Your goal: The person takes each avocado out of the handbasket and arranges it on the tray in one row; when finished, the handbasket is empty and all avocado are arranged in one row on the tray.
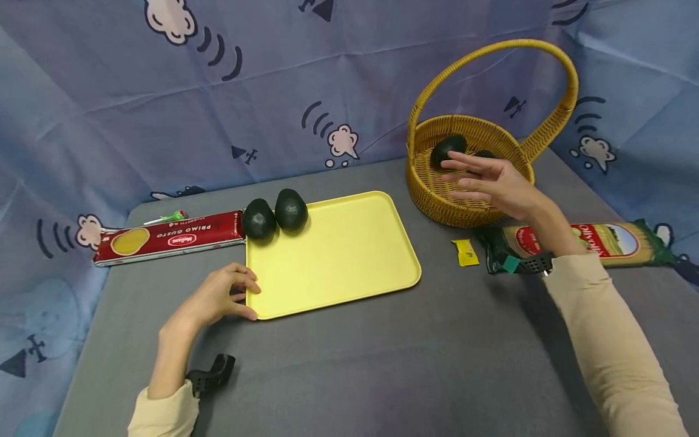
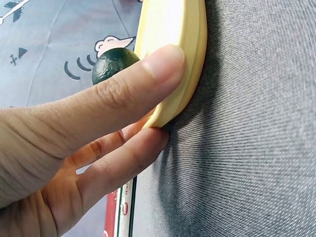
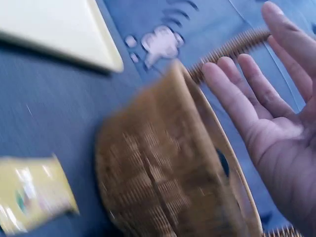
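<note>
My left hand (image 1: 221, 295) pinches the near left corner of a yellow tray (image 1: 333, 255). In the left wrist view the thumb lies over the tray's rim (image 2: 192, 59) and the other fingers reach beneath it. Two dark green avocados (image 1: 259, 219) (image 1: 292, 210) sit side by side at the tray's far left corner. Over the wicker basket (image 1: 437, 203) my right hand (image 1: 499, 185) hovers with fingers spread and nothing held. Inside the basket lie an avocado (image 1: 448, 149) and another dark avocado (image 1: 485, 154), partly hidden behind the hand.
Left of the tray lies a red spaghetti pack (image 1: 175, 238), with a small green-topped lollipop (image 1: 176, 215) behind it. A small yellow packet (image 1: 466, 252) is in front of the basket. Another pasta pack (image 1: 611, 243) lies partly under the right forearm. The basket's tall handle (image 1: 513, 44) arches upward.
</note>
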{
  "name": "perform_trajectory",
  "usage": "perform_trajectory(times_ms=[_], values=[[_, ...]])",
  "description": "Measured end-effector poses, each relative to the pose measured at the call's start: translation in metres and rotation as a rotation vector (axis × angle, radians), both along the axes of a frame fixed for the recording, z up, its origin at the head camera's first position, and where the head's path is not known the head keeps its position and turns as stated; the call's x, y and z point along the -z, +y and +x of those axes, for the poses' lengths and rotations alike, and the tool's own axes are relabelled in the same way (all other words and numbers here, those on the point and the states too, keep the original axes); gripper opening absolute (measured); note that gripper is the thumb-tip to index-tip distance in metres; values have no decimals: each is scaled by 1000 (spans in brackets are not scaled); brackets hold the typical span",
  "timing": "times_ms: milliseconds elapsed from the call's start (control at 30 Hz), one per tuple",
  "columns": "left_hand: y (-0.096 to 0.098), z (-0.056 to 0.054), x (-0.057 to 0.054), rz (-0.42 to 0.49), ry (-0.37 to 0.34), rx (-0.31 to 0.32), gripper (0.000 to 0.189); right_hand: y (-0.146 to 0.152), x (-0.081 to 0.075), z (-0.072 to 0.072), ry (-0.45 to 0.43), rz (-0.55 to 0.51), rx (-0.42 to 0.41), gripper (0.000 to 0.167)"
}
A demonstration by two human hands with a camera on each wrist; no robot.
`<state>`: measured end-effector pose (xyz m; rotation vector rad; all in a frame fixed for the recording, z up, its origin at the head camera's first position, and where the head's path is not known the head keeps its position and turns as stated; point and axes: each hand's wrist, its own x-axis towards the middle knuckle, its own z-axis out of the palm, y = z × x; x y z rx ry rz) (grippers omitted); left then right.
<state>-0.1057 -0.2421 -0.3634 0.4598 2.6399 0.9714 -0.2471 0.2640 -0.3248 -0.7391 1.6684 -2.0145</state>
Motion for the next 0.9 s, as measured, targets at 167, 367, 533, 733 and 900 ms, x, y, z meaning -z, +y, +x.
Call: perform_trajectory(times_ms=[167,367,533,733,900], values=[[1,0,-3,0,-8,-3,37,35,-2,-6,-41,16,164,51],[0,1,-3,3,-11,-2,37,66,0,-13,-74,60,295,53],[1,1,-4,7,-5,0,36,74,-2,-20,37,339,400,51],[0,1,-1,29,-30,-18,35,65,-11,-35,146,921,412,68],[0,0,1,48,-38,-29,36,62,-12,-46,78,1000,356,78]])
